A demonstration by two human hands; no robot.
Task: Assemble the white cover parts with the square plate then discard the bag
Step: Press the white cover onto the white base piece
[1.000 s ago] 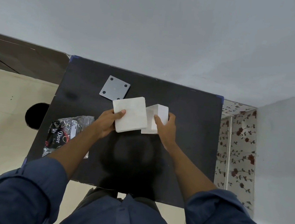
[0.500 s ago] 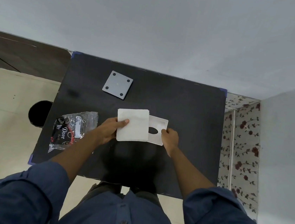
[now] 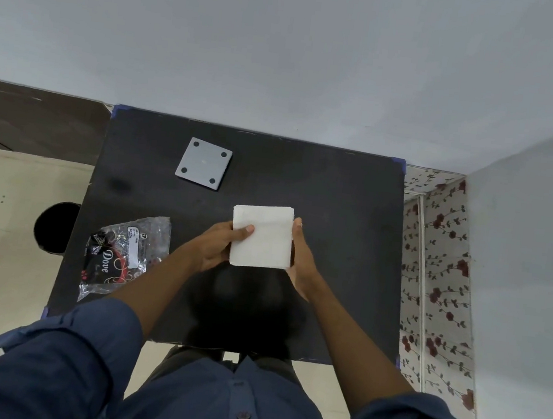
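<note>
White cover parts (image 3: 261, 238) between both hands.

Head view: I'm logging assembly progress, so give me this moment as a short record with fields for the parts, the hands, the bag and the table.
white cover: held over the table, one white square face showing; whether both parts are joined cannot be told
left hand: grips the cover's left edge, thumb on top
right hand: grips the cover's right edge
square plate: grey, four corner holes, lying flat at the table's far left, untouched
bag: clear plastic, crumpled, on the table's left side
table: black top
</note>
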